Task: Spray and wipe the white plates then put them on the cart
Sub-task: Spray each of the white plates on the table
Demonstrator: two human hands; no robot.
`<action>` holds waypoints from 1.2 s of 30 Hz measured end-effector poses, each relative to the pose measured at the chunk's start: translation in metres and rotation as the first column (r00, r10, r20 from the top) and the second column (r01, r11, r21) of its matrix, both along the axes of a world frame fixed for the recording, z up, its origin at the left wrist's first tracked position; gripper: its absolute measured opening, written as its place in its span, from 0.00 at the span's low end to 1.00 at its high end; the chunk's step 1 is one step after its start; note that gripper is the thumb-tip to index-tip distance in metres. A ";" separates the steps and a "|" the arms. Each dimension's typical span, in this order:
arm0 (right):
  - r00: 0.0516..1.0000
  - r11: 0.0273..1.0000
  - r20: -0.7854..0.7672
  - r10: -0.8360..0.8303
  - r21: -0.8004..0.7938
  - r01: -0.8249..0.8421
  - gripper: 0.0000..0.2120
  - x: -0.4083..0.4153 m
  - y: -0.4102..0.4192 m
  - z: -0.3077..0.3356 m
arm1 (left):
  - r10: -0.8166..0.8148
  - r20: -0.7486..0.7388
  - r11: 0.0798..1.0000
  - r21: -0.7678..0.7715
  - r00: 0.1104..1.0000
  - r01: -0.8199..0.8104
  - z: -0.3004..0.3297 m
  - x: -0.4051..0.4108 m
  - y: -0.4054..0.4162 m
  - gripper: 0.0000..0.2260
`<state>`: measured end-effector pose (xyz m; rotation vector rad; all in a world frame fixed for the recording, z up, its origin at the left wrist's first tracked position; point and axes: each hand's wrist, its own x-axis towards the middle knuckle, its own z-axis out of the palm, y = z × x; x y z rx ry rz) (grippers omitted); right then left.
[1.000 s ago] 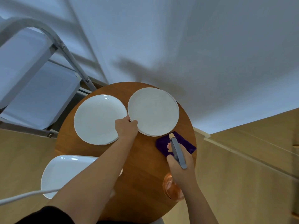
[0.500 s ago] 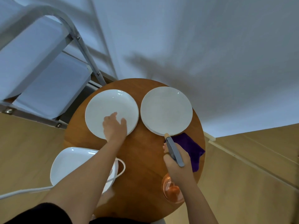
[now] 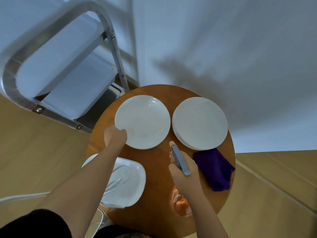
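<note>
On the round bench (image 3: pixel 159 169), your left hand (image 3: pixel 115 137) has slid off the left plate's (image 3: pixel 143 121) centre to its near-left rim, fingers curled at the edge. Your right hand (image 3: pixel 184 170) still grips the spray bottle (image 3: pixel 180 159), nozzle between both plates; the right plate (image 3: pixel 199 123) lies untouched, cart (image 3: pixel 56 66) beyond.

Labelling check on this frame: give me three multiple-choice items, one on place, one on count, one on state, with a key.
1. Where does the purple cloth lie?
A. on the cart
B. on the table, right of the spray bottle
C. on a plate

2. How many round white plates are on the table?
A. two
B. one
C. four

3. What does the right hand do?
A. rests open
B. wipes with the cloth
C. grips the spray bottle

Key: 1 B, the cloth lies by the table's right edge; 2 A, two round plates side by side; 3 C, fingers wrap the bottle.
</note>
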<state>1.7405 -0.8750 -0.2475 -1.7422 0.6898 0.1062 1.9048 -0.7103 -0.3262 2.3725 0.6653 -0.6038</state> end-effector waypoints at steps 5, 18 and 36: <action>1.000 0.996 -0.005 -0.011 -0.089 0.010 0.14 0.013 0.025 0.000 | 0.007 -0.064 0.999 -0.039 0.998 -0.009 0.004 0.001 0.003 0.15; 0.992 0.987 -0.008 -0.126 -0.097 0.125 0.15 0.031 0.061 0.002 | 0.393 -0.069 0.776 -0.510 0.917 -0.371 0.018 0.000 0.003 0.17; 0.991 0.976 0.076 -0.108 -0.180 0.120 0.16 0.029 0.071 0.016 | 0.319 -0.297 0.400 -0.819 0.900 -0.412 0.047 -0.022 0.027 0.09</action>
